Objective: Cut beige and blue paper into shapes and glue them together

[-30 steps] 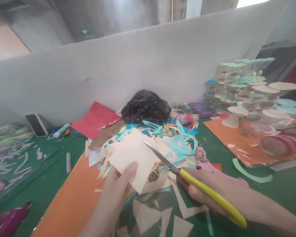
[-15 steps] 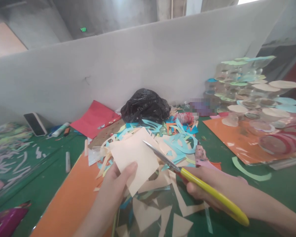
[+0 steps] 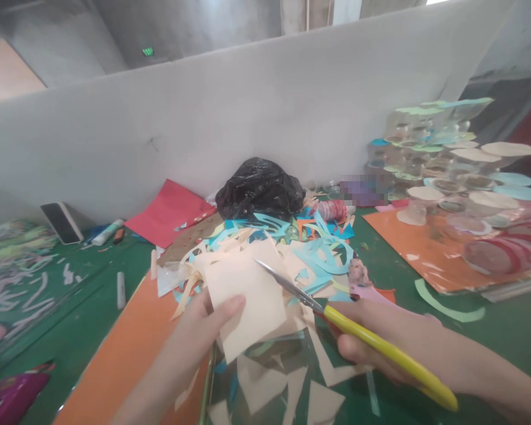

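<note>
Between thumb and fingers, my left hand (image 3: pixel 216 319) grips a square piece of cream paper (image 3: pixel 248 295), its thumb lying on top. My right hand (image 3: pixel 371 330) is wrapped round a pair of scissors (image 3: pixel 301 295) with yellow handles. The metal blades look closed and point up and left, their tip over the upper part of the paper; whether they touch it I cannot tell. Beneath and around both hands lie cream paper offcuts (image 3: pixel 261 383) and blue paper scraps (image 3: pixel 327 254).
A black plastic bag (image 3: pixel 261 189) sits behind the scraps against a pale partition (image 3: pixel 159 118). To the right, stacked clear cups (image 3: pixel 446 183) with paper discs stand by an orange sheet (image 3: pixel 398 242). A red sheet (image 3: pixel 168 212), a phone (image 3: pixel 62 223) and a glue stick (image 3: pixel 121 290) are left.
The cream paper has turned slightly in my left hand, its lower corner swinging left and down. My right hand and the scissors have barely moved.
</note>
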A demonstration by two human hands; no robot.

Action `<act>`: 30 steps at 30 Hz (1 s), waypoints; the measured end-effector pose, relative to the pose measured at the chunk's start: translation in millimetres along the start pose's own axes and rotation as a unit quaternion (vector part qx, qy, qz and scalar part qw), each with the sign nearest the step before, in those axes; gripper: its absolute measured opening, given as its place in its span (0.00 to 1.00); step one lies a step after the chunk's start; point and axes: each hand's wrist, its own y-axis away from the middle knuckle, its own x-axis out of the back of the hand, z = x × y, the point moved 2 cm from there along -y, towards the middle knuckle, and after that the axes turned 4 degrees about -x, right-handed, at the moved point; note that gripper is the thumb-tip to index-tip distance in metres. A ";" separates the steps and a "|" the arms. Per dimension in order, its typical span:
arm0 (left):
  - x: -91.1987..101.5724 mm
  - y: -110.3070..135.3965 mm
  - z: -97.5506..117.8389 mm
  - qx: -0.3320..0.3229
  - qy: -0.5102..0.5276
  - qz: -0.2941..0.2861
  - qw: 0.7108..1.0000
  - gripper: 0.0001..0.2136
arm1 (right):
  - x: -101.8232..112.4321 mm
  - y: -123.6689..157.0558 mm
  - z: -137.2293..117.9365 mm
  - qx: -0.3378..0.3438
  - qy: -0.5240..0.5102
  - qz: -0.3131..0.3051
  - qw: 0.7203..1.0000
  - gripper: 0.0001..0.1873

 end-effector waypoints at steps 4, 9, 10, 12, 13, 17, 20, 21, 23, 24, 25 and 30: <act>-3.1 2.1 2.4 0.004 0.018 0.007 1.000 0.34 | 1.7 -0.7 -1.6 -0.025 -0.010 -0.008 1.000 0.29; -14.1 7.7 4.0 -0.013 0.039 0.013 0.999 0.28 | 0.3 2.1 -2.8 -0.045 -0.058 -0.036 0.997 0.30; -16.7 8.7 4.1 -0.017 0.039 0.013 0.999 0.27 | 0.2 2.6 -3.4 -0.038 -0.063 -0.038 0.997 0.30; -20.2 10.2 3.7 -0.018 0.043 0.023 0.999 0.26 | 1.3 3.4 -4.1 -0.015 -0.052 -0.025 0.998 0.26; -20.9 10.6 3.6 -0.019 0.049 0.029 0.998 0.26 | 2.1 3.6 -3.8 -0.007 -0.040 -0.012 0.999 0.24; -17.8 10.6 4.5 -0.024 0.045 0.034 0.998 0.22 | 4.5 5.3 -0.5 0.012 0.003 0.010 1.000 0.18; -14.2 11.4 6.7 -0.015 0.002 0.022 1.000 0.22 | 4.0 7.3 0.6 0.020 0.004 -0.008 1.000 0.17; -13.7 12.0 7.5 -0.010 -0.011 0.018 1.000 0.22 | 3.6 7.7 0.6 0.023 0.000 -0.013 1.000 0.17; -13.2 13.8 8.8 0.005 -0.026 0.013 1.000 0.24 | 2.8 7.3 0.7 0.028 -0.005 -0.016 0.999 0.18; -13.1 14.7 9.4 0.013 -0.028 0.014 0.999 0.25 | 2.6 6.5 1.0 0.027 -0.005 -0.014 1.000 0.19; -12.7 15.4 9.9 0.018 -0.027 0.014 0.999 0.26 | 2.5 5.6 1.3 0.025 -0.002 -0.011 1.000 0.20; -6.4 13.6 10.2 0.055 0.006 0.006 0.998 0.26 | 3.9 2.8 -0.6 0.001 -0.043 -0.011 0.999 0.27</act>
